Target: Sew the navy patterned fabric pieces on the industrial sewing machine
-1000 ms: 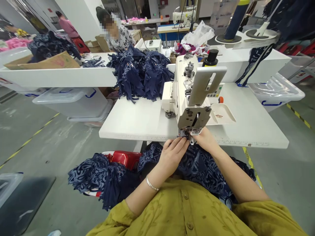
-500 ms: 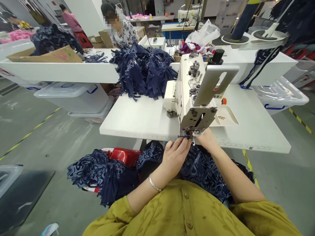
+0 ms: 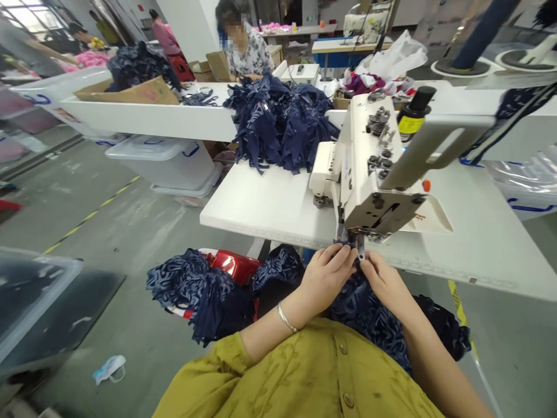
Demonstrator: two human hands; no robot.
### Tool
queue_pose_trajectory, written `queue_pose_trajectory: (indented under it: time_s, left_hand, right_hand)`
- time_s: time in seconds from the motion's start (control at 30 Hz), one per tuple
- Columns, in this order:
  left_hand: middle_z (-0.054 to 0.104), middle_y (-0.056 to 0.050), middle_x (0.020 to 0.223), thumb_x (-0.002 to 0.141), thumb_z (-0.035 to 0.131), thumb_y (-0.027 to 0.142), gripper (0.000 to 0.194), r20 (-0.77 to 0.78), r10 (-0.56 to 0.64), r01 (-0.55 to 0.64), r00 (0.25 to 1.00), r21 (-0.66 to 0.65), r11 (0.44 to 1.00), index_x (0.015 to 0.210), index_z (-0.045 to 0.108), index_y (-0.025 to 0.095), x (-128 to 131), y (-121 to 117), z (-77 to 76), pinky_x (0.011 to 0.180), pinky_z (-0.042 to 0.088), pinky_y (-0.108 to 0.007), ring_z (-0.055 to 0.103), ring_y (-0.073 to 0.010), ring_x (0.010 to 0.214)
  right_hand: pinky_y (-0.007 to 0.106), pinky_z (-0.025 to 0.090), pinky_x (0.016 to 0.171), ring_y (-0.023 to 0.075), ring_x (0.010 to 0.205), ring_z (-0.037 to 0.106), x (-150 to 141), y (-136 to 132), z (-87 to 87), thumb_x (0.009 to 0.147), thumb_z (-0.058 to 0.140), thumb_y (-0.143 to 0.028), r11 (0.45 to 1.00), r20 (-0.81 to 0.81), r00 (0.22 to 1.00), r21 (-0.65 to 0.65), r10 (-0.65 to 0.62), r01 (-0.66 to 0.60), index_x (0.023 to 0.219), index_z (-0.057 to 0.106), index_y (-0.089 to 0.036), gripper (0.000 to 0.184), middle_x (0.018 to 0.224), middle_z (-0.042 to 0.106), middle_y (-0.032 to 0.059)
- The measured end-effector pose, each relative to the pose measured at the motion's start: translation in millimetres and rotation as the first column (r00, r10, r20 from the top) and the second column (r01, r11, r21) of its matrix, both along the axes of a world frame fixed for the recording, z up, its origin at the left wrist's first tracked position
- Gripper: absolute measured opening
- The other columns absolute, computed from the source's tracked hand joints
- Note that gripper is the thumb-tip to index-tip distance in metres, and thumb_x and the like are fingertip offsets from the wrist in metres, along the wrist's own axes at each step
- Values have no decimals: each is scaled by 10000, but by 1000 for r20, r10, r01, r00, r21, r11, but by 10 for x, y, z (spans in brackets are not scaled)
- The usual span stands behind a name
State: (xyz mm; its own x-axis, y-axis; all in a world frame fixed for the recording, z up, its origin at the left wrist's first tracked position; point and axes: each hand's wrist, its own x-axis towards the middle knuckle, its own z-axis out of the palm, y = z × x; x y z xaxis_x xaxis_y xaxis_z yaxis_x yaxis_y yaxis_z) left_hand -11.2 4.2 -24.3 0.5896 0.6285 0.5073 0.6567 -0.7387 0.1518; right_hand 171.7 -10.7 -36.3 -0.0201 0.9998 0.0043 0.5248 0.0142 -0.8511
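Our right hand [image 3: 385, 281] has drawn back from the side of the sewing machine [image 3: 354, 174], fingers narrow; we cannot tell their grip. Our left hand [image 3: 322, 283] holds navy cloth [image 3: 338, 241] at the machine's foot. Beyond lies a navy heap [image 3: 282, 125].

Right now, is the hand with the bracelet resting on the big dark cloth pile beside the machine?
No, the left hand, with the bracelet, is at the front of the sewing machine, apart from the dark cloth pile.
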Motion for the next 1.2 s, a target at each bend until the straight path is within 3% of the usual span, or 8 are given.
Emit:
queue_pose_trajectory:
  time_s: [0.1, 0.23, 0.33, 0.43, 0.63, 0.77, 0.97, 1.2]
  left_hand:
    - [468, -160, 1404, 872, 547, 552, 712, 181, -145, 169, 973, -124, 978, 1425, 356, 146, -132, -39, -131, 1128, 325, -413, 351, -273, 1370]
    - [211, -268, 1519, 504, 772, 707, 1345, 365, -188, 318, 912, -337, 886, 1513, 89, 139, -370, -267, -620, 1131, 273, -561, 210, -407, 1421]
    - [430, -212, 1431, 706, 747, 507, 1030, 419, 89, 239, 904, -665, 707, 1504, 192, 167, -516, -420, -969, 1044, 434, -458, 479, -317, 1288]
    - [595, -103, 1303, 904, 500, 250, 523, 375, 392, 74, 840, -795, 602, 1418, 422, 201, -721, -387, -972, 1010, 464, -352, 599, -208, 1146]
    - [649, -80, 998, 926, 392, 119, 540, -249, 634, -681, 732, -276, 678, 1433, 419, 301, -1445, 0, -408, 888, 448, -313, 599, -214, 953]
    - [585, -155, 1093, 884, 396, 80, 621, -549, 595, -785, 587, -205, 585, 1485, 313, 212, -1659, 90, -646, 902, 424, -380, 556, -279, 1024]
    - [487, -290, 1319, 820, 591, 197, 555, -577, 430, -710, 695, -453, 539, 1345, 466, 68, -1406, -100, -1355, 919, 446, -478, 541, -379, 1148]
    - [473, -224, 1398, 898, 504, 257, 400, -236, 202, -310, 951, -762, 569, 1258, 536, 87, -792, -31, -1283, 1108, 316, -460, 420, -301, 1332]
  right_hand:
    - [342, 521, 730, 268, 807, 641, 28, -201, -123, 891, 455, -583, 959, -193, 970, -210, 149, -189, 856, 662, -177, 457, 825, 700, 62]
    - [391, 551, 775, 310, 919, 663, 169, -439, -362, 846, 472, -676, 947, -481, 876, -274, 16, -167, 1080, 681, -186, 582, 924, 737, 118]
    - [414, 557, 768, 306, 902, 680, 177, -560, -563, 829, 428, -734, 926, -615, 787, -325, -51, -194, 1138, 668, -193, 668, 907, 740, 143]
    - [414, 548, 792, 275, 853, 681, -3, -557, -680, 841, 502, -665, 859, -654, 757, -386, 2, -336, 1076, 686, -191, 560, 873, 738, 111]
    - [368, 506, 854, 224, 927, 643, -219, -155, -767, 873, 518, -543, 956, -419, 908, -270, -8, -116, 1043, 647, -216, 391, 1003, 702, 62]
    - [351, 465, 905, 215, 1003, 621, -3, 8, -1060, 936, 415, -426, 998, -30, 1000, -63, -1, -1, 1053, 623, -189, 337, 1079, 673, 91]
    - [410, 441, 887, 297, 982, 606, 58, -340, -1535, 848, 632, -332, 946, 458, 830, -210, 317, -246, 939, 655, -147, 207, 1027, 660, 168]
    - [438, 372, 1032, 244, 1064, 588, 132, -556, -1349, 940, 487, -326, 920, 260, 886, -188, 383, -343, 915, 648, -212, 199, 950, 681, 75]
